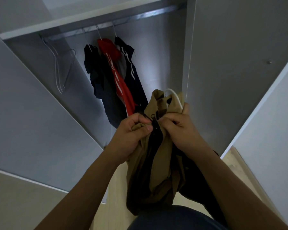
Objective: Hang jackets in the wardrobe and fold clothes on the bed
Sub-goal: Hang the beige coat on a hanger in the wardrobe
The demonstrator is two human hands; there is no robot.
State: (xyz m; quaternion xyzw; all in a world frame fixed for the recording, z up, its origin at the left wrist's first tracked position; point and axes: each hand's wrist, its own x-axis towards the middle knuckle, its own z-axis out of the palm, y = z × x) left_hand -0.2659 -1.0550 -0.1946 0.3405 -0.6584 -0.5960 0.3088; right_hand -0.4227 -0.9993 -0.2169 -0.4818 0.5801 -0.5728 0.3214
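Both hands hold tan jacket [158, 156] in front of open wardrobe [96, 20]. Left hand [131, 135] pinches fabric beside black zipper [155, 128]; right hand [181, 130] grips other side plus white hanger [175, 96]. Red jacket [118, 72] and dark jackets [103, 83] hang on rail [140, 15], empty wire hangers [60, 67] toward its left end.

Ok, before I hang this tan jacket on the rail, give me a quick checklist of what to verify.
1. Hanger inside the tan jacket: ok, the white hanger hook sticks out at the collar.
2. Zipper closed: not ok, left hand and right hand pinch the fabric beside the slider.
3. Free space on the rail: ok, bare stretch right of the navy jacket.
4. Wardrobe doors open: ok.
5. Jacket shoulders seated on the hanger: cannot tell, fabric is bunched.
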